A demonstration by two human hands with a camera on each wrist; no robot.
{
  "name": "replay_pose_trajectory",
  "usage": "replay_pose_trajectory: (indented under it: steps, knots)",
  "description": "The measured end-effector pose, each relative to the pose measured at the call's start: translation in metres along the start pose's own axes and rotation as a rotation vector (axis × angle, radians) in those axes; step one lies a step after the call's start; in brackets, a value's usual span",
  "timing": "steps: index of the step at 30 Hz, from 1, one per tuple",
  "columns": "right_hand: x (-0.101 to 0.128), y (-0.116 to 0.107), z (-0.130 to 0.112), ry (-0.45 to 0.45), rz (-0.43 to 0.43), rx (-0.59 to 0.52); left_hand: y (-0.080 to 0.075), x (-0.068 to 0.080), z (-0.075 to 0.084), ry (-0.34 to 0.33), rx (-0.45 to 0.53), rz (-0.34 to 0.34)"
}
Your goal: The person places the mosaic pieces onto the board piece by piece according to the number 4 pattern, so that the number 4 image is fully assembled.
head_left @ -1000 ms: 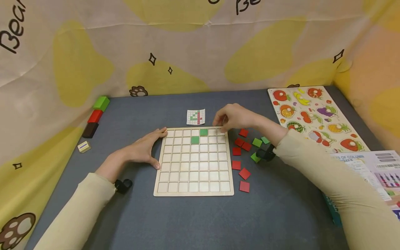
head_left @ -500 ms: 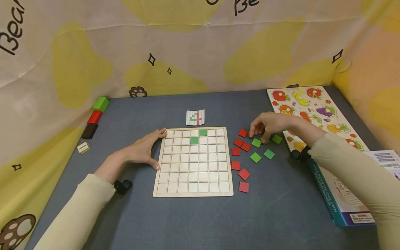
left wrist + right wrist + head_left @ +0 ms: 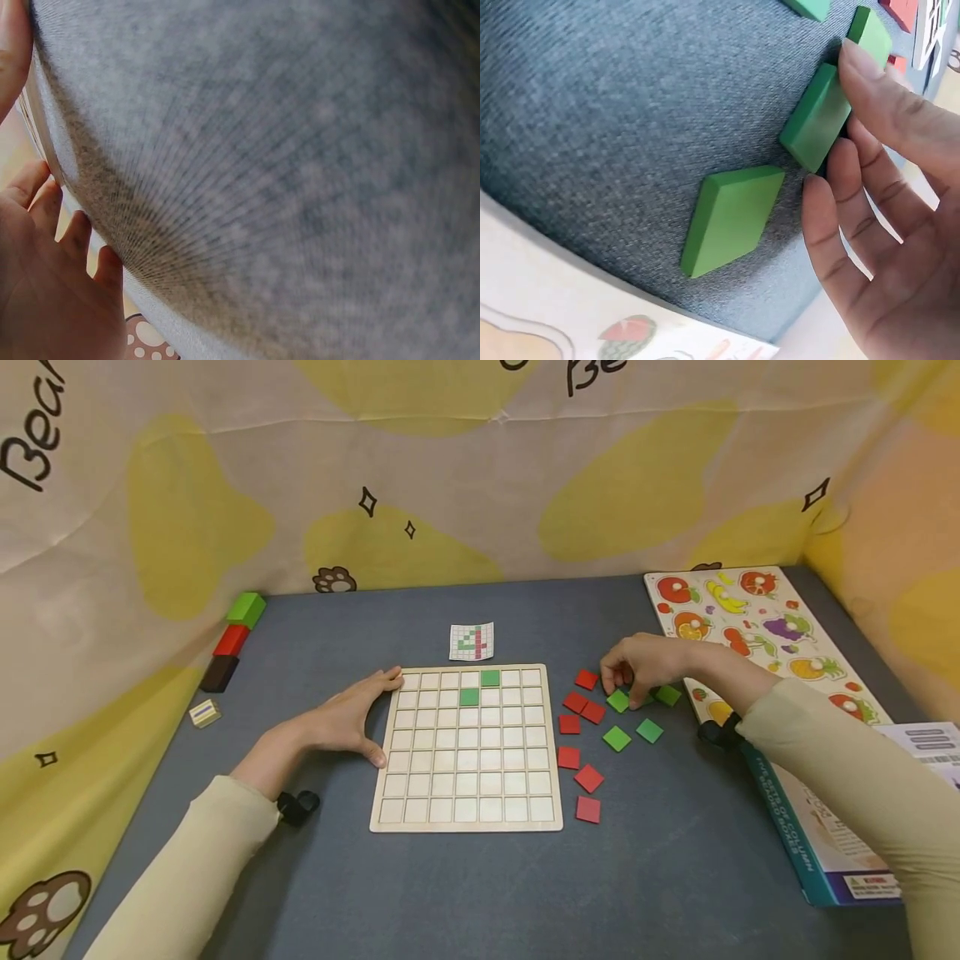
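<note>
A wooden grid board [image 3: 466, 827] lies in the middle of the table, with two green tiles [image 3: 468, 697] set in its upper cells. My left hand [image 3: 333, 722] rests along the board's left edge, fingers extended near the upper corner and thumb lower down. To the right of the board, my right hand [image 3: 648, 662] pinches a light green square tile [image 3: 618, 700] between thumb and fingers, low at the table. The right wrist view shows the thumb against that tile [image 3: 871, 31], beside a darker green tile [image 3: 817, 116] that the fingertips overlap.
Several red tiles [image 3: 588, 810] and more green tiles [image 3: 649, 731] lie right of the board. A small pattern card [image 3: 472, 642] sits behind it. A fruit puzzle board [image 3: 802, 627] and a box [image 3: 840, 852] occupy the right; coloured blocks [image 3: 230, 641] line the left.
My right hand has gone from the board's upper right corner to the green tiles, then shifted slightly to close on one. My left hand stays at the board's edge.
</note>
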State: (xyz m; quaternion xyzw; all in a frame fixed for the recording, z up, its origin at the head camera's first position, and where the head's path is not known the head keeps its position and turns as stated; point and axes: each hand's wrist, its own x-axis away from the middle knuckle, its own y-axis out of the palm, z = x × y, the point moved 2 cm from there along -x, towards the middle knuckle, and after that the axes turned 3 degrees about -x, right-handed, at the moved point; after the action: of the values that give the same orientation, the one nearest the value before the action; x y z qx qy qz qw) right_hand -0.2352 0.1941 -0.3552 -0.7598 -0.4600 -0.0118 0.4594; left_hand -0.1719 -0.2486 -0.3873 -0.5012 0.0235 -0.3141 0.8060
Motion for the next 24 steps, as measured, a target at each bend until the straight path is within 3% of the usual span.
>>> replay_pose_trajectory:
  steps: [5,9,17,24]
  knots:
    - [-0.004,-0.005,-0.005,0.015,0.008,0.023,0.0,0.0,0.0,0.002,0.003,0.003]
    - [-0.015,-0.011,-0.02,0.0,0.065,-0.014,0.0,0.0,0.0,-0.004,0.007,0.005]
    - [-0.07,0.003,-0.082,-0.157,0.232,-0.137,0.0,0.001,-0.001,-0.011,-0.001,0.006]
    - [-0.113,0.029,-0.132,-0.232,0.227,-0.134,0.0,-0.001,-0.001,-0.005,0.008,0.003]
